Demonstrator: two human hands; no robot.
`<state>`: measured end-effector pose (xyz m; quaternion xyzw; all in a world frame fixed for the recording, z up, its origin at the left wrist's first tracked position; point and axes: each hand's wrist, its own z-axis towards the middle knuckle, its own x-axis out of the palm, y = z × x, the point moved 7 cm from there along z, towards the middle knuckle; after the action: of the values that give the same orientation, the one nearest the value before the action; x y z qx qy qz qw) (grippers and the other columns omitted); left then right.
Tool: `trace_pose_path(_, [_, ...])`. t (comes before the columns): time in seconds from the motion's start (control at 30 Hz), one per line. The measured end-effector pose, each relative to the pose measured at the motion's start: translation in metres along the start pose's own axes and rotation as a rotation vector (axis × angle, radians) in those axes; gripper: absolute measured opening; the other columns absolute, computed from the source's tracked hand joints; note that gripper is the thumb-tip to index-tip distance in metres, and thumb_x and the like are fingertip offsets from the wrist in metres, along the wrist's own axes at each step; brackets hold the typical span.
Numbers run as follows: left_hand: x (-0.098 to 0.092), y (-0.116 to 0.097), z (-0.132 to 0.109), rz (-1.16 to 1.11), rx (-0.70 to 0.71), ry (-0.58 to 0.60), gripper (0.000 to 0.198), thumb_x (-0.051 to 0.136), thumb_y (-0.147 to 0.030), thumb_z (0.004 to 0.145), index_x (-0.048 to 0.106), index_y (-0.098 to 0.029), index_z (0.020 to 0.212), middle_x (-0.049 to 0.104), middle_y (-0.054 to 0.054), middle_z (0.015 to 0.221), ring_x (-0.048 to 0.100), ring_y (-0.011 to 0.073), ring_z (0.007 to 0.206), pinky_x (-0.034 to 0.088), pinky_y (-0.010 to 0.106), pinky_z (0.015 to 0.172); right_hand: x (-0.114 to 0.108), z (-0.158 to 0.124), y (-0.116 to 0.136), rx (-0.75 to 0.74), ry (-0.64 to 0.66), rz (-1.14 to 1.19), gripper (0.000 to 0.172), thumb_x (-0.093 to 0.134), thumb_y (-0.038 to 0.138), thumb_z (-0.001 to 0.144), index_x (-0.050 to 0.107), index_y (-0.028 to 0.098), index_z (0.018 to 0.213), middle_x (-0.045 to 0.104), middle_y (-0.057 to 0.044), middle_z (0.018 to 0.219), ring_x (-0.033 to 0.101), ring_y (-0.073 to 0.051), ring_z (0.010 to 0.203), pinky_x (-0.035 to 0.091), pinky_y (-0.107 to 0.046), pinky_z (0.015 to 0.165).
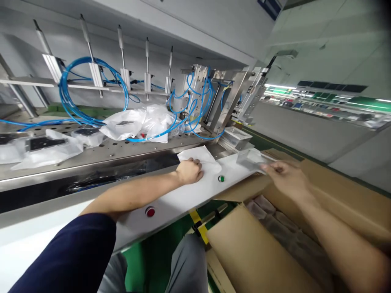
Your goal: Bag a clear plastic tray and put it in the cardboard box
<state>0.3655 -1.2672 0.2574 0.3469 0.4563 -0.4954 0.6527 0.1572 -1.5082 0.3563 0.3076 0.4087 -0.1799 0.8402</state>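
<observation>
My left hand (pixel 190 171) rests on the white machine ledge (pixel 183 199), fingers curled over the edge of a white plastic bag (pixel 200 156). My right hand (pixel 285 175) is stretched out to the right above an open cardboard box (pixel 253 252), pinching a clear plastic-wrapped item (pixel 252 159); the hand is blurred by motion. A green button (pixel 221 178) sits on the ledge between my hands, a red button (pixel 150 211) nearer to me.
Several bagged parts (pixel 134 124) lie on the perforated steel bed (pixel 100 150) under blue air hoses (pixel 76 93) and upright cylinders. The box holds wrapped packs (pixel 275 219). My knees show below the ledge over a green floor.
</observation>
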Motion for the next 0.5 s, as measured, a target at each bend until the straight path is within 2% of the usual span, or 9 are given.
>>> trace_pose_path(0.1, [-0.005, 0.003, -0.008, -0.059, -0.052, -0.018, 0.046, 0.039, -0.044, 0.103, 0.067, -0.009, 0.113, 0.066, 0.019, 0.12, 0.062, 0.0311, 0.107, 0.053, 0.041, 0.084, 0.0, -0.058, 0.029, -0.092, 0.007, 0.174, 0.028, 0.07, 0.049, 0.078, 0.07, 0.021, 0.081, 0.064, -0.012, 0.115, 0.058, -0.028, 0.115, 0.047, -0.04, 0.098])
trace_pose_path(0.2, [-0.012, 0.008, -0.012, -0.131, -0.119, -0.039, 0.046, 0.034, -0.041, 0.105, 0.068, -0.011, 0.113, 0.067, 0.017, 0.12, 0.062, 0.0294, 0.111, 0.051, 0.041, 0.094, 0.011, -0.088, 0.047, -0.16, 0.035, 0.263, 0.036, 0.068, 0.057, 0.077, 0.071, 0.022, 0.082, 0.061, -0.011, 0.12, 0.059, -0.028, 0.115, 0.051, -0.039, 0.092])
trace_pose_path(0.3, [-0.018, 0.016, -0.009, -0.161, -0.172, -0.027, 0.039, 0.037, -0.031, 0.102, 0.07, -0.011, 0.109, 0.07, 0.016, 0.117, 0.063, 0.0292, 0.111, 0.051, 0.041, 0.094, 0.031, -0.097, 0.06, -0.248, 0.123, 0.306, 0.039, 0.067, 0.061, 0.077, 0.072, 0.023, 0.081, 0.061, -0.011, 0.118, 0.061, -0.028, 0.111, 0.052, -0.039, 0.09])
trace_pose_path(0.4, [-0.019, 0.024, -0.004, -0.195, -0.193, -0.005, 0.03, 0.047, -0.019, 0.094, 0.072, -0.013, 0.109, 0.072, 0.014, 0.114, 0.065, 0.0285, 0.108, 0.053, 0.039, 0.092, 0.048, -0.092, 0.072, -0.319, 0.189, 0.32, 0.04, 0.067, 0.062, 0.078, 0.073, 0.023, 0.08, 0.061, -0.01, 0.116, 0.063, -0.027, 0.105, 0.051, -0.042, 0.094])
trace_pose_path(0.5, [-0.017, 0.029, -0.004, -0.247, -0.176, -0.015, 0.039, 0.051, -0.007, 0.084, 0.072, -0.015, 0.117, 0.073, 0.01, 0.115, 0.067, 0.0233, 0.105, 0.054, 0.034, 0.094, 0.06, -0.082, 0.084, -0.331, 0.236, 0.368, 0.042, 0.069, 0.063, 0.078, 0.072, 0.022, 0.078, 0.062, -0.011, 0.116, 0.063, -0.028, 0.108, 0.052, -0.039, 0.09])
